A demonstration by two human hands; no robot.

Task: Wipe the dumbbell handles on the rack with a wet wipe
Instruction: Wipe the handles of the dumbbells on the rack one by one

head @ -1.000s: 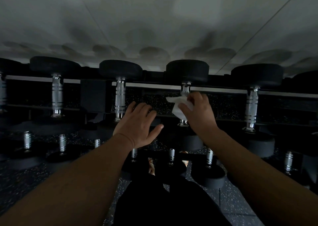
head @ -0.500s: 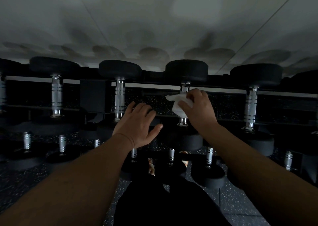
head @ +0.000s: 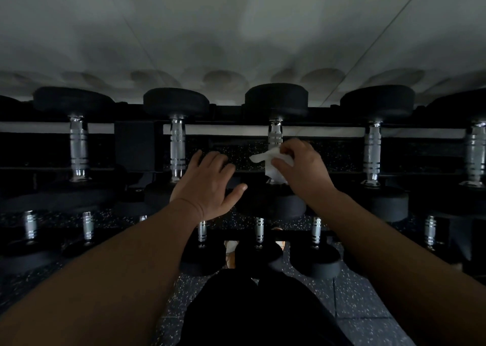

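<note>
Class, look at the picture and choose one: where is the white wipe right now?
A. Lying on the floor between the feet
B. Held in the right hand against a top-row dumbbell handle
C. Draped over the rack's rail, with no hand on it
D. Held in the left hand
B: the right hand grips the white wipe against the chrome dumbbell handle on the top row, while the left hand is spread open and holds nothing.

Black, chrome, white, speckle

White wipe [head: 271, 165]. Chrome handles [head: 177, 148] banded with darker rings, between matte black heads [head: 175, 102]. Black rack [head: 134, 145], pale strip along far rail. Dark floor [head: 355, 298] flecked with light specks. Grey-white wall [head: 236, 29] far. Black trousers [head: 257, 311] near.
</note>
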